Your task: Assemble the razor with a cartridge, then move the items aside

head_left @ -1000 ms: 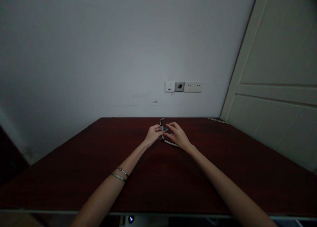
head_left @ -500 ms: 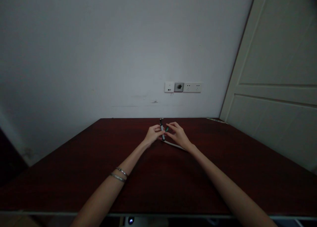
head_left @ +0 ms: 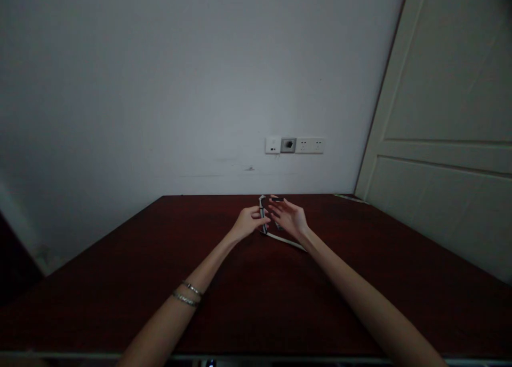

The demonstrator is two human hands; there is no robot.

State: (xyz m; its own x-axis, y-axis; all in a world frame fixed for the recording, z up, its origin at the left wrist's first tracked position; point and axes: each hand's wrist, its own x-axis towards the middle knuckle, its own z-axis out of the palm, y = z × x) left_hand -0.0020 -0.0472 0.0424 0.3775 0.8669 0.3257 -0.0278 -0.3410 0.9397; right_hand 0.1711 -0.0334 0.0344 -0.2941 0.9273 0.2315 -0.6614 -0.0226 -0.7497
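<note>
Fingers (head_left: 262, 216) of both hands pinch a strap (head_left: 263, 213).

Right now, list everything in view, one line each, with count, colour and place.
strap: one, white with a dark upper part, held upright between both hands, its tail lying on the table
table: one, dark red-brown, filling the foreground
socket strip: one, white and grey, on the wall
wall: white, behind
door: one, cream, right
bracelets: two, silver, left wrist
left hand: pinching the strap
right hand: pinching the strap
</note>
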